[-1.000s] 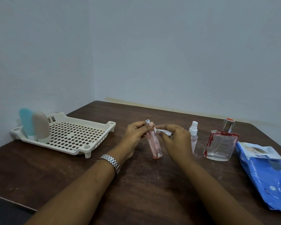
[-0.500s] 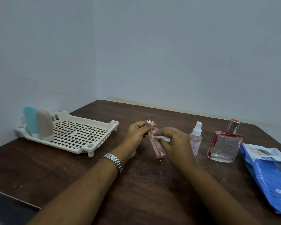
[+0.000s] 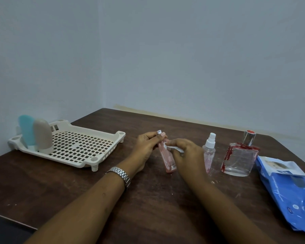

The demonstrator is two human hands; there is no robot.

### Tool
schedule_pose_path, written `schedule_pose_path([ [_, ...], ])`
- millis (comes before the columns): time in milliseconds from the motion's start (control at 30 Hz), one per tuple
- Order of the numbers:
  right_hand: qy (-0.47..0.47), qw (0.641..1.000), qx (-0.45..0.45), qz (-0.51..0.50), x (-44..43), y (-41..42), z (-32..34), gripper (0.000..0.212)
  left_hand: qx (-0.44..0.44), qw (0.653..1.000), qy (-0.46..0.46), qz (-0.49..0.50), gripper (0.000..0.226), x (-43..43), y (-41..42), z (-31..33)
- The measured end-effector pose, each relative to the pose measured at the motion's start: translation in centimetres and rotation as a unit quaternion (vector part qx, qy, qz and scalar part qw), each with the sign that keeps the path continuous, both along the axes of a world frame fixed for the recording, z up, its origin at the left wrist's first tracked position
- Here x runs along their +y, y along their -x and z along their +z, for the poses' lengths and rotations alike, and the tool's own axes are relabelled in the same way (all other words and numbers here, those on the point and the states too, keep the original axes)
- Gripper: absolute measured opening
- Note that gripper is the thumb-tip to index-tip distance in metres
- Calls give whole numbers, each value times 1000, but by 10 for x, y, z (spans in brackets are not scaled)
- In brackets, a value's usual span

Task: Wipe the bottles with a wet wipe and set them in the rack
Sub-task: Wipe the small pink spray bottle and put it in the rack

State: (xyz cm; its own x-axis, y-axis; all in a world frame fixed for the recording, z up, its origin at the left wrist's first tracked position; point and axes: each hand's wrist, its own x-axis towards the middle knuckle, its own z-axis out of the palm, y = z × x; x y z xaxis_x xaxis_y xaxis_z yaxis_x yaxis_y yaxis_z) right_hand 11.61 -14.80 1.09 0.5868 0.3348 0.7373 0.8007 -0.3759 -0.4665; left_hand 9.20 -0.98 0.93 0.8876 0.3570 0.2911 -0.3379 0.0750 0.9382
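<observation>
pink bottle (image 3: 168, 161) sits near the middle of the table (image 3: 157, 205), leaning a little, with its base at the wood; we cannot tell whether it rests there or hovers just above. our left hand (image 3: 145, 147) pinches it at the neck, fingers curled just under the silver cap. our right hand (image 3: 187, 153) is folded round a small wad of wet wipe (image 3: 173, 147) and presses it against the upper part of the bottle.

we judge this to be the wiping step for this bottle, with the lower half and the label end not yet covered by the wipe. to do it well, we would hold firm at the neck and draw the wipe down the full length. we would also turn the bottle between strokes so every side gets cleaned. the pinch is high on a slim, wet body, so it may slip; a steady base on the table would help.

the rack (image 3: 95, 129) lies well apart to the left, with a blue bottle (image 3: 26, 131) and a beige bottle (image 3: 42, 136) upright at its far left end and open mesh beside them for this one. a spray bottle (image 3: 209, 152) and a square glass bottle (image 3: 239, 159) wait just right of our hands. the wipes pack (image 3: 289, 191) lies beyond them.
</observation>
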Motion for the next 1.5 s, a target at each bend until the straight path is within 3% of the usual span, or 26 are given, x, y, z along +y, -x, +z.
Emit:
schedule_pose_path([
  [100,31,999,-21,7,0,3,1,23,-1,1000,-2,3,16,1,1,-1],
  [200,68,998,14,9,-9,1,0,22,4,1000,-3,11,17,2,0,-2],
  [367,8,998,53,-15,-4,-1,3,21,5,1000,-15,20,19,2,-1,-3],
  [567,83,996,33,3,-8,-1,-1,21,11,999,-10,34,17,6,-4,-6],
  [733,30,997,73,-6,-4,-3,3,20,7,999,-13,34,16,5,-3,-5],
  [833,68,997,38,8,-5,0,0,20,2,999,-8,36,17,5,-2,-7],
  [1000,61,994,86,3,-11,-4,-1,21,5,999,-6,48,19,2,1,-9],
  [1167,87,996,30,11,-8,1,-3,23,0,998,-12,55,21,1,3,-8],
  [1300,106,992,59,18,-16,-3,-3,21,-2,998,-10,62,18,-1,4,-8],
  [1500,102,994,21,25,-10,0,-2,22,-7,997,-15,71,19,-1,3,-8],
])
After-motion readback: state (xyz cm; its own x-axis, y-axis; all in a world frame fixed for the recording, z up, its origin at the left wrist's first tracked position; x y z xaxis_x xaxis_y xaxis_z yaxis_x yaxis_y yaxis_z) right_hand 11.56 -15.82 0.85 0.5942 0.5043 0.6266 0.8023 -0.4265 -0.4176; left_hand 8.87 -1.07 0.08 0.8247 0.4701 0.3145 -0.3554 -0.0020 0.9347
